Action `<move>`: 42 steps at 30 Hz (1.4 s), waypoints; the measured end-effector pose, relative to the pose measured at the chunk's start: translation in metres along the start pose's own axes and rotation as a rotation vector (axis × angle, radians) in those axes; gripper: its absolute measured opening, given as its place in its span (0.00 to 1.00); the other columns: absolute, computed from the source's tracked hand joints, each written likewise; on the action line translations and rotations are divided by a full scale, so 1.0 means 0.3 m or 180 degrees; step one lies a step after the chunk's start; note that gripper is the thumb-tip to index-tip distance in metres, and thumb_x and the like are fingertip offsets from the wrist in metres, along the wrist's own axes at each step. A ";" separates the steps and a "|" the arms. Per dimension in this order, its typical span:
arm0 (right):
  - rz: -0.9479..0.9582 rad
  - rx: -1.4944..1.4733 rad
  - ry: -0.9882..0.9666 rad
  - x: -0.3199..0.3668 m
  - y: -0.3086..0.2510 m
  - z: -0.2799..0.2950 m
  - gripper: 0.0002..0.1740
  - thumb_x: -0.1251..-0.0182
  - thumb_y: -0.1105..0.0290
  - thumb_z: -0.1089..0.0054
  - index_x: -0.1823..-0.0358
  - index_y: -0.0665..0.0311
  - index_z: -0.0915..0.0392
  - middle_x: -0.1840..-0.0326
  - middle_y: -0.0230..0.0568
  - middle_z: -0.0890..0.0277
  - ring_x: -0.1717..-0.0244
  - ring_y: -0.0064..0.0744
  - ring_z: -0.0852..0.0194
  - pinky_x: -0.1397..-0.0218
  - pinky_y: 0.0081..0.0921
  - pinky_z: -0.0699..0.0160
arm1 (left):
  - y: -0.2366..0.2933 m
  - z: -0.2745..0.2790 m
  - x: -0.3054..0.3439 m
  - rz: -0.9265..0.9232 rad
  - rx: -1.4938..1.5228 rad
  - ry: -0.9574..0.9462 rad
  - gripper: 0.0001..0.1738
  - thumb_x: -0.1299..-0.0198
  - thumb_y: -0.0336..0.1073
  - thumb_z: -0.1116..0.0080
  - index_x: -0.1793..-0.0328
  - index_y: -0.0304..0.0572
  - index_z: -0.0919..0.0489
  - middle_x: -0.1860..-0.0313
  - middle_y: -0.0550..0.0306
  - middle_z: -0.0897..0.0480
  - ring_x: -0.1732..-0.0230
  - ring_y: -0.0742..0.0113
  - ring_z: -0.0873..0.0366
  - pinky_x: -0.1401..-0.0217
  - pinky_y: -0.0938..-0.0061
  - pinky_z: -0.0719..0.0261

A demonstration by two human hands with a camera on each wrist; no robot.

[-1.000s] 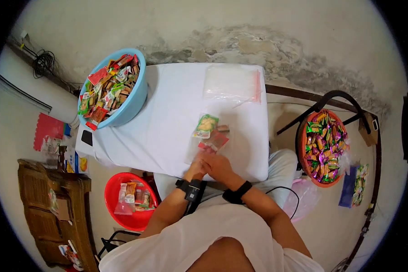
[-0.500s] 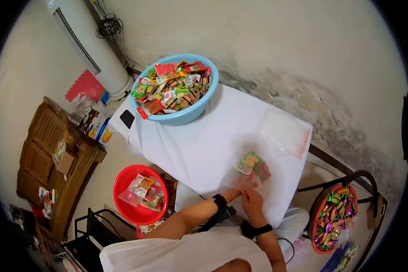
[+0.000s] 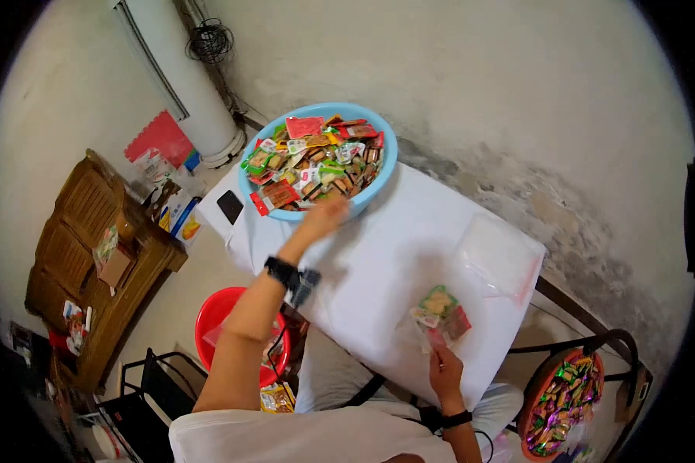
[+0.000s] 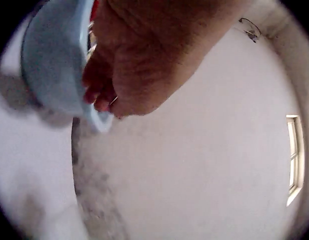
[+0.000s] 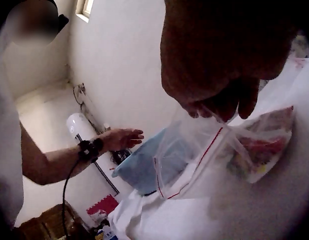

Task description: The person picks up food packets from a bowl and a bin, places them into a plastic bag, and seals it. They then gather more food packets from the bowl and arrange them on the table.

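Left fingers point(image 5: 137, 134): straight, slightly spread, holding nothing. Left hand point(image 3: 322, 216) hovers at the near rim of the blue basin point(image 3: 374, 193), arm stretched out toward 11 o'clock in the head view. Left wrist view: fingertips just beside the rim; contact can't be told, picture blurred.

Right fingers point(image 5: 229, 102): thumb and fingertips pinched on the open mouth of the zip bag point(image 5: 219, 150), lifting that edge. Red seal strip runs along the mouth. Right hand point(image 3: 444, 370) sits at the table's near edge, about 5 o'clock from the basin and well apart from the left hand.

Zip bag point(image 3: 439, 316): clear, lies on the white cloth at 12 o'clock of the right hand, with a few packets inside, green and red ones showing.

Basin: far-left corner of the table point(image 3: 386, 262), heaped with snack packets point(image 3: 316, 158). Dark phone point(image 3: 230, 206) on the cloth, just beside the basin at its 8 o'clock.

Pile of empty clear bags point(image 3: 498, 258): at 1 o'clock of the filled bag, near the table's right edge.

Off the table: red tub point(image 3: 216, 316) on the floor at 7 o'clock, partly behind the left forearm; round tray of wrapped sweets point(image 3: 564, 401) at 4 o'clock; wooden cabinet point(image 3: 85, 239) at 9 o'clock; white upright unit point(image 3: 185, 77) at the wall, 11 o'clock.
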State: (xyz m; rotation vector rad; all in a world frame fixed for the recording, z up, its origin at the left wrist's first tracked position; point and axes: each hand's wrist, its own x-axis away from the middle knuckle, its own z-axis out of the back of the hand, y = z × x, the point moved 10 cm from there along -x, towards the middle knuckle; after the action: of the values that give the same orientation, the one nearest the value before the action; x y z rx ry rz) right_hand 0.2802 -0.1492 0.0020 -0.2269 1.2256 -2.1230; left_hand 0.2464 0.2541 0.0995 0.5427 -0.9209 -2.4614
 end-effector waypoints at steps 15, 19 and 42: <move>0.0023 0.0071 -0.0009 -0.047 -0.036 0.016 0.12 0.41 0.74 0.46 0.55 0.59 0.23 0.59 0.48 0.22 0.64 0.47 0.21 0.63 0.33 0.23 | -0.259 0.166 -0.301 0.0510 -0.2786 0.0316 0.12 0.52 0.39 0.42 0.60 0.51 0.18 0.63 0.51 0.19 0.57 0.55 0.23 0.48 0.52 0.37; -0.0104 -0.0077 -0.0101 -0.037 0.007 -0.009 0.16 0.41 0.75 0.45 0.51 0.59 0.25 0.54 0.48 0.23 0.61 0.46 0.21 0.61 0.31 0.23 | -0.175 0.311 -0.237 0.0322 -0.1605 0.1096 0.10 0.51 0.38 0.43 0.66 0.43 0.19 0.65 0.48 0.20 0.62 0.49 0.24 0.57 0.62 0.30; 0.0535 0.0096 0.0566 -0.001 -0.099 0.011 0.10 0.41 0.70 0.44 0.58 0.61 0.22 0.66 0.43 0.21 0.70 0.40 0.22 0.68 0.30 0.25 | 0.152 -0.546 0.891 0.1865 0.3095 -0.1806 0.08 0.38 0.29 0.50 0.55 0.39 0.23 0.65 0.66 0.21 0.67 0.81 0.27 0.66 0.85 0.30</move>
State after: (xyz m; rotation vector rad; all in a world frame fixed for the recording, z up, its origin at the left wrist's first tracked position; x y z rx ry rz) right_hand 0.2683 -0.1412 0.0283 0.0780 1.2652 -2.0473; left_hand 0.1223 -0.0035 -0.0371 -0.1810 -2.1489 -1.5190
